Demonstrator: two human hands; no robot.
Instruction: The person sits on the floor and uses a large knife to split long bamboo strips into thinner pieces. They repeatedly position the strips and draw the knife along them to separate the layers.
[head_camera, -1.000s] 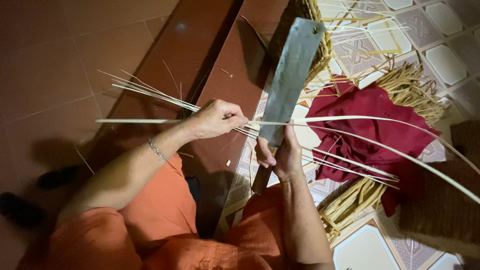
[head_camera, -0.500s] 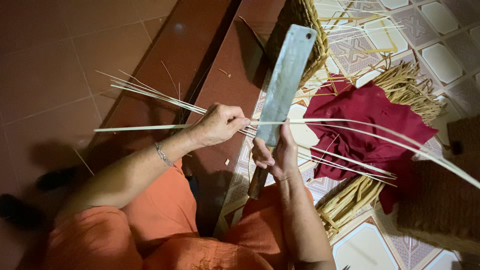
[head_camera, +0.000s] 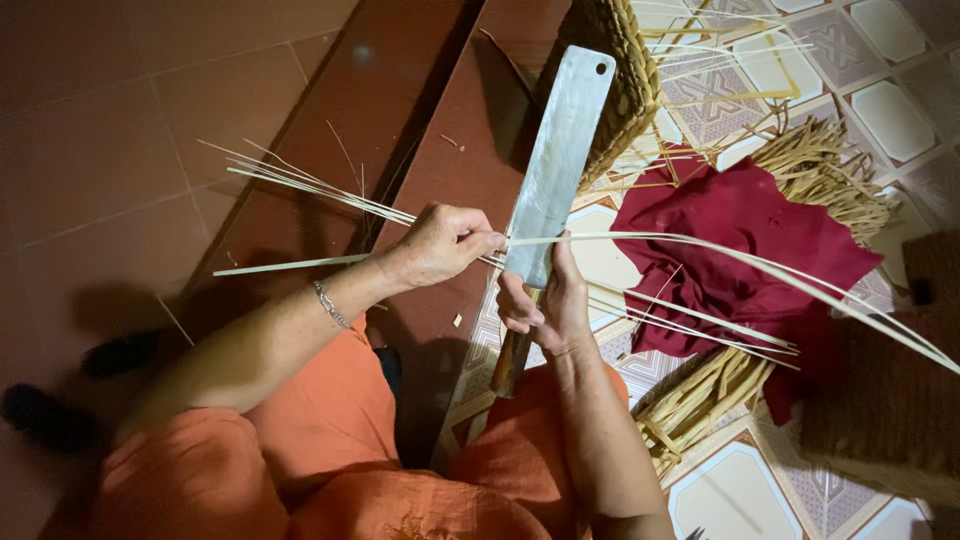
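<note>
Two hands on this one, both busy w/ thin pale cane strips (head_camera: 300, 190) and a big cleaver-type blade (head_camera: 556, 165). Going L to R: far left is plain reddish floor tile (head_camera: 110, 130), w/ the loose ends of the strips fanning out over it and over a dark brown step (head_camera: 390, 80). Then the left hand (head_camera: 440, 245), fingers pinched shut on the strips right next to the blade, wrist w/ a thin bracelet (head_camera: 328, 304). Just right of that the right hand (head_camera: 540, 305) is wrapped closed round the knife handle (head_camera: 512, 360), blade standing up and away from the body, thumb up by the metal. One long strip (head_camera: 760, 265) crosses the blade edge and sweeps off to the right in a curve. Behind it a dark red cloth (head_camera: 740, 230) lies crumpled on the patterned floor, w/ a bundle of thicker straw-coloured reeds (head_camera: 700, 400) under and beside it, and a woven basket (head_camera: 625, 70) up top touching nothing in the hands afaict. IMO the step in hand is shaving or splitting a strip against the edge, mid-pull. Next move prob needs the left pinch kept tight and the strip drawn steady and flat across the edge, blade held still, fingers clear of the edge. Can't tell if the strip is actually cut into yet, too fine to see.
</note>
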